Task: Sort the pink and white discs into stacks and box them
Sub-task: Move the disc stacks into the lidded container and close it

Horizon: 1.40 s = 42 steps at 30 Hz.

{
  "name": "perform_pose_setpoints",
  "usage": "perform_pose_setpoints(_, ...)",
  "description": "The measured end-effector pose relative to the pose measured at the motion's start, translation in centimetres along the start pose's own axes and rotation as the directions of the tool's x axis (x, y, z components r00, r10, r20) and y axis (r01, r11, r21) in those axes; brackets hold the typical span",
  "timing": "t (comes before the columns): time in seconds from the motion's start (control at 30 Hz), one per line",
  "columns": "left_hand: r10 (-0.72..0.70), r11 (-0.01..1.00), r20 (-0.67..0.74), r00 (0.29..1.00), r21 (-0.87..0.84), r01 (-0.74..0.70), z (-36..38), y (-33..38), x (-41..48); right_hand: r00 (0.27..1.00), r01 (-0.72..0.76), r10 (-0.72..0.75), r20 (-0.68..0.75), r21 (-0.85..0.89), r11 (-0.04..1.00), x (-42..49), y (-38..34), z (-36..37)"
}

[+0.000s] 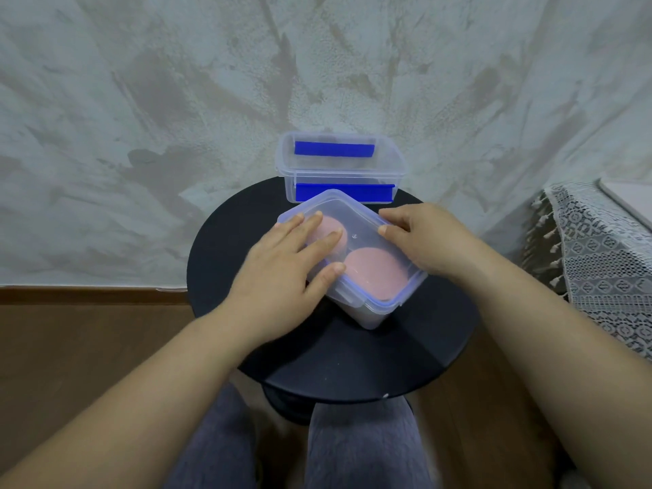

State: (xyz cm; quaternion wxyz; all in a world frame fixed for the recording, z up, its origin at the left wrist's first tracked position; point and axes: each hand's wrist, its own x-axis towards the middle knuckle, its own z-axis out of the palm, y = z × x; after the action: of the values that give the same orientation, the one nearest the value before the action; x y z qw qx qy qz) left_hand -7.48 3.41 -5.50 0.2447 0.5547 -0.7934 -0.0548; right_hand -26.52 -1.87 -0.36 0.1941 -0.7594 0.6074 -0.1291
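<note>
A clear plastic box [370, 314] sits turned at an angle in the middle of the round black table [317, 365]. Its translucent lid [356, 220] lies on top. Two stacks topped by pink discs show through the lid: one [377, 273] nearer me, the other [333, 225] partly under my left fingers. My left hand [282, 273] lies flat on the lid's left side, fingers spread. My right hand [423, 234] rests on the lid's right edge, fingers curled over the rim. No white discs are visible.
A second clear box [340, 167] with blue clip handles stands open at the table's far edge against the mottled wall. A lace-covered piece of furniture [607, 255] is to the right. My knees [300, 446] are under the table's near edge.
</note>
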Motion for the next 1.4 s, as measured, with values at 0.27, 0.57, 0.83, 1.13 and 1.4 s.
perform_pose_setpoints(0.27,0.273,0.954,0.119,0.955,-0.159,-0.253,-1.4,-4.9,1.5,0.966,0.258,-0.253,0.058,-0.319,0.912,-5.5,-2.8,1.9)
perform_pose_setpoints(0.57,0.236,0.958,-0.129,0.963,-0.136,-0.253,0.7,-3.3,1.4,0.921,0.354,-0.386,-0.055,-0.293,0.888,-4.2,1.4,2.6)
perform_pose_setpoints(0.83,0.305,0.951,-0.191,0.933,0.01,-0.309,1.7,-3.5,1.6,0.832,0.378,-0.496,-0.251,-0.398,0.836,-3.3,2.6,4.8)
perform_pose_setpoints(1.13,0.315,0.949,-0.305,0.899,0.107,-0.297,2.2,-2.7,1.4,0.797,0.419,-0.54,-0.271,-0.397,0.817,-2.8,3.1,4.6)
perform_pose_setpoints(1.4,0.25,0.967,-0.293,0.923,0.12,-0.224,2.1,-1.6,0.8,0.845,0.421,-0.491,-0.213,-0.303,0.855,-2.1,4.0,3.3)
